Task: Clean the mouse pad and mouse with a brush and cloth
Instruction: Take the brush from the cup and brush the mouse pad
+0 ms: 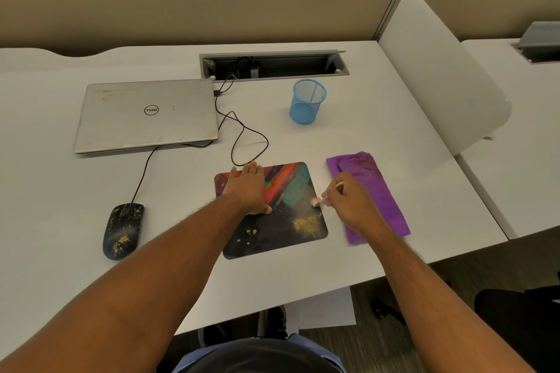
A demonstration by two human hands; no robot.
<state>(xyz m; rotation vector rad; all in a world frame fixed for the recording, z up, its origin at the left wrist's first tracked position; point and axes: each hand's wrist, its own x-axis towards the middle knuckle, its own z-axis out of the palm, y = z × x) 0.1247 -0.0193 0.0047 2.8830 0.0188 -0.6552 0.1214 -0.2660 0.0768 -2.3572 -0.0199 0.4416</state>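
Yellow grit speckles the colourful mouse pad [272, 230] mid-desk and the black mouse [122, 232] left. Left hand [247, 189] presses flat, fingers together; right hand [348, 201] pinches what seems a pink-tipped brush [321, 199] beside the purple cloth [378, 191].

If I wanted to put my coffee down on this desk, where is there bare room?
Bare white desk lies left of the black speckled mouse, and between the blue mesh cup and purple cloth. It is crowded around the colourful mouse pad, where both hands work.
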